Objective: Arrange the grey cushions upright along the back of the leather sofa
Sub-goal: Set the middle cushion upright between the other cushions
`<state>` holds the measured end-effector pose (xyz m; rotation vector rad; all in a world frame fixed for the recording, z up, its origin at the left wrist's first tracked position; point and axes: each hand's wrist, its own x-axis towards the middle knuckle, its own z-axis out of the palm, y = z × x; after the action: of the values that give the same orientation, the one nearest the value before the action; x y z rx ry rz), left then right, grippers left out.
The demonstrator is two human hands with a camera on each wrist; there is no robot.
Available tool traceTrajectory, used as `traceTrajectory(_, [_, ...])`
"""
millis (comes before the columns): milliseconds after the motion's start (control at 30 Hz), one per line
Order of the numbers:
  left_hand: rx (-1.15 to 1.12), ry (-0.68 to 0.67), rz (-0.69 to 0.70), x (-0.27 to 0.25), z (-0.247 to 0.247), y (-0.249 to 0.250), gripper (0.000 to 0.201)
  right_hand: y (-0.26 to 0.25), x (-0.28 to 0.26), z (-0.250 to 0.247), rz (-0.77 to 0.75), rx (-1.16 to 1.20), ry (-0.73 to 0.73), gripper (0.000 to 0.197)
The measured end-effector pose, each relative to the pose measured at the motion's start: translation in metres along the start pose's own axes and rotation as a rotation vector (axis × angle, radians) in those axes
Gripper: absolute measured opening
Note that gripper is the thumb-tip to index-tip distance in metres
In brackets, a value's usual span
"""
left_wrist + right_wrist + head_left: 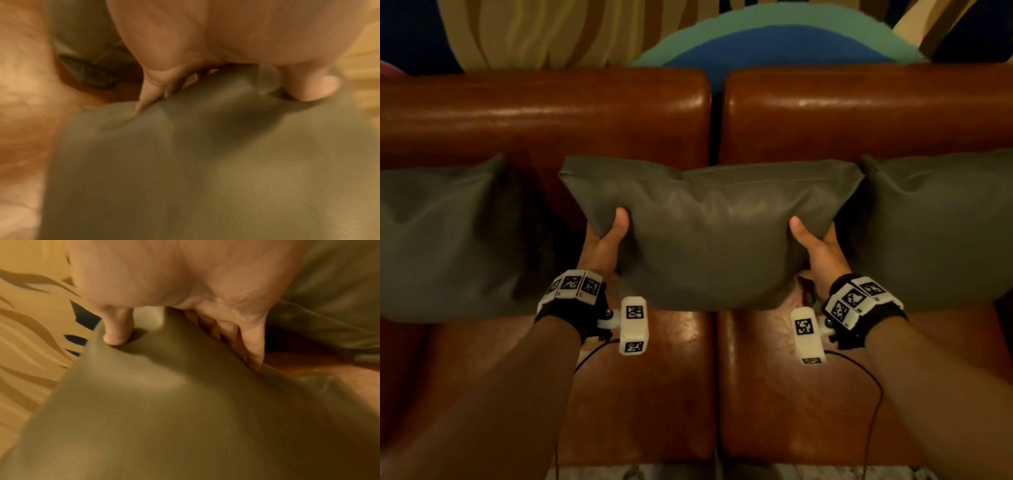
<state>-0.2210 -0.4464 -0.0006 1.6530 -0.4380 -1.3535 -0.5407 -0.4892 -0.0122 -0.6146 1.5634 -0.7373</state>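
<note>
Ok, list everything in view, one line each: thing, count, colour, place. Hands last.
middle cushion: one, grey, held upright over the seam between the two back sections
side cushions: two, grey, one at the left and one at the right, upright against the sofa back
sofa: one, brown leather, two sections
rug: one, blue, teal and tan, behind the sofa
left hand: grips the middle cushion's left edge
right hand: grips its right edge

A big round rug [784, 37], blue in the middle with a green ring around it, lies on the floor. Beside it is a cloth [524, 31] with tan and cream stripes. Grey speckled floor [774, 472] shows at the bottom.
</note>
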Motion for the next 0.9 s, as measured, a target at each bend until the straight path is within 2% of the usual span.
traceTrajectory(100, [0.0, 0.023, -0.094, 0.007, -0.001, 0.001, 0.08, 0.0, 0.001, 0.008, 0.035, 0.029, 0.03, 0.073])
traceTrajectory(267, [0.006, 0.052, -0.131, 0.017, 0.001, -0.001, 0.077, 0.0, 0.012, 0.015, 0.075, 0.023, 0.068, 0.082])
traceTrajectory(400, [0.075, 0.059, -0.139, 0.013, -0.001, 0.003, 0.093, 0.002, 0.011, 0.018, 0.063, 0.015, 0.102, 0.086])
traceTrajectory(467, [0.098, 0.061, -0.147, 0.013, 0.0, 0.005, 0.094, 0.001, 0.011, 0.02, 0.067, -0.025, 0.127, 0.089])
traceTrajectory(567, [0.127, 0.096, -0.128, 0.017, 0.0, 0.007, 0.091, -0.003, 0.011, 0.024, 0.061, -0.046, 0.158, 0.086])
traceTrajectory(767, [0.203, 0.161, -0.007, 0.005, -0.007, 0.001, 0.109, 0.007, -0.002, 0.013, 0.017, 0.053, 0.159, 0.082])
traceTrajectory(833, [0.174, 0.148, -0.01, -0.001, -0.013, -0.009, 0.106, 0.012, -0.009, 0.006, 0.009, 0.091, 0.147, 0.075])
traceTrajectory(900, [0.21, 0.173, -0.017, -0.01, -0.019, -0.021, 0.092, 0.02, -0.012, -0.008, 0.023, 0.098, 0.131, 0.058])
